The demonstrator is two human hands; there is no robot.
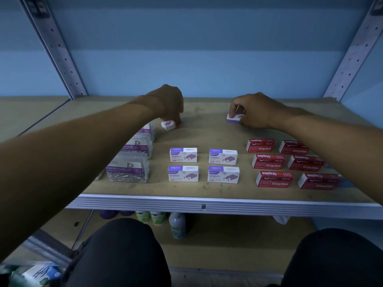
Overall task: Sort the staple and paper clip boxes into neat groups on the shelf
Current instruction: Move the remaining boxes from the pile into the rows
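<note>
On the wooden shelf (pixel 207 131), my left hand (pixel 167 102) grips a small white and purple staple box (pixel 168 124) at the back middle. My right hand (pixel 255 109) grips a second white and purple staple box (pixel 233 118) further right. In front of them several white and purple staple boxes (pixel 183 155) lie in a two-by-two block. Several red staple boxes (pixel 268 161) form two columns at the right. Clear paper clip boxes (pixel 128 167) stand in a line at the left, partly hidden by my left arm.
Perforated metal uprights (pixel 60 52) stand at both back corners before a blue wall. The shelf's metal front edge (pixel 203 206) runs across. Bottles (pixel 176 224) stand on the lower shelf. My knees are at the bottom.
</note>
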